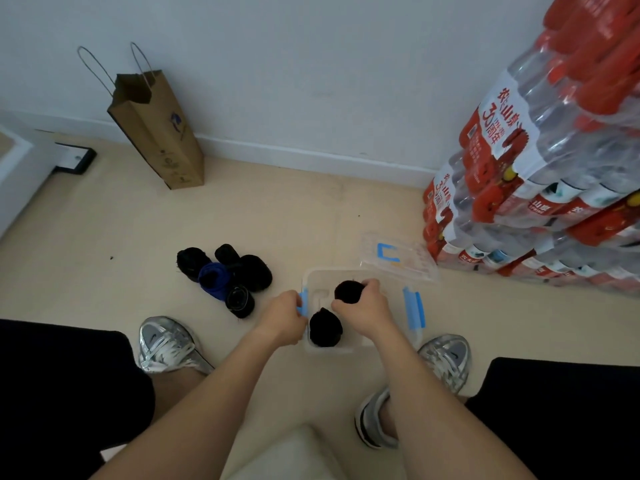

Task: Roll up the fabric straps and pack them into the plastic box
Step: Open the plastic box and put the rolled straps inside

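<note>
Right hand is down in the plastic box, fingers curled round a black roll at the far end. Can't tell if the roll touches the bottom. Left hand grips the box's left rim, fingers wrapped over the left blue latch.

Rest, big to small:
- floor: beige, everything sits on it.
- wall: white, with a pale skirting along the floor.
- water-bottle packs: shrink-wrapped, red labels, stacked tall at the right against the wall.
- paper bag: brown, cord handles, tilted, leaning on the wall at far left.
- plastic box: clear, open, on the floor between the two sneakers. Right blue latch is flipped outward.
- lid: clear with a blue mark, just beyond the box's far right corner, beside the bottom water pack. Its near edge overlaps the box rim in this view; can't tell if they touch.
- left sneaker, right sneaker: silver-grey, laced, one on each side of the box.
- pile of rolled straps: on the floor left of the box, apart from it. Rolls touch each other, mostly black.
- blue roll: in the middle of that pile.
- second black roll: in the box at the near end, between the two wrists, just beside the held roll.
</note>
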A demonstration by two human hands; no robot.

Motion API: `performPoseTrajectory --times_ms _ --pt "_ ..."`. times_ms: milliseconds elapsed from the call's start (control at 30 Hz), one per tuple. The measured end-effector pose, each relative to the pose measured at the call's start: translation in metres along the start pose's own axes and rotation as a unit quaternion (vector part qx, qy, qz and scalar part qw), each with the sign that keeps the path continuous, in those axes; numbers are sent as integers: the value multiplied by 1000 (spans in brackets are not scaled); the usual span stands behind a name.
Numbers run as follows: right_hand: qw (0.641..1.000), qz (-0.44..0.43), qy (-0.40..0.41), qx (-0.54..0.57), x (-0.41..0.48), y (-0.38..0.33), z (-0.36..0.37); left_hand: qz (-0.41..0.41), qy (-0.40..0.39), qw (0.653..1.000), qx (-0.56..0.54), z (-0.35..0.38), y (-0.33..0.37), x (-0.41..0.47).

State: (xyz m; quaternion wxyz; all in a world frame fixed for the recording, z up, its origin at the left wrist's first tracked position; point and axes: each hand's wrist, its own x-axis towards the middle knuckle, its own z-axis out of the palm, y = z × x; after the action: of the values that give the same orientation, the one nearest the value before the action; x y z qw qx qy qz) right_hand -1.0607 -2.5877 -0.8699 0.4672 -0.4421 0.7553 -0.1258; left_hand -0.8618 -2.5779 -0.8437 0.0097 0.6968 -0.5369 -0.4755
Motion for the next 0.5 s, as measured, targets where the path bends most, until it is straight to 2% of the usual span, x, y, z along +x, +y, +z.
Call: performPoseTrajectory --times_ms 133,333,433,500 --pt "994 -43 -25 -101 15 -10 13 -17 -24 999 -39 -3 0 2" --pt "984 -54 -70 -154 21 -16 28 -15 -46 998 -35 -9 -1 3" --pt "977 -58 -68 -194 22 -15 30 14 -45 997 53 -14 -2 3" --pt "968 -68 -51 -237 19 -17 30 40 -5 990 139 -14 -2 3"
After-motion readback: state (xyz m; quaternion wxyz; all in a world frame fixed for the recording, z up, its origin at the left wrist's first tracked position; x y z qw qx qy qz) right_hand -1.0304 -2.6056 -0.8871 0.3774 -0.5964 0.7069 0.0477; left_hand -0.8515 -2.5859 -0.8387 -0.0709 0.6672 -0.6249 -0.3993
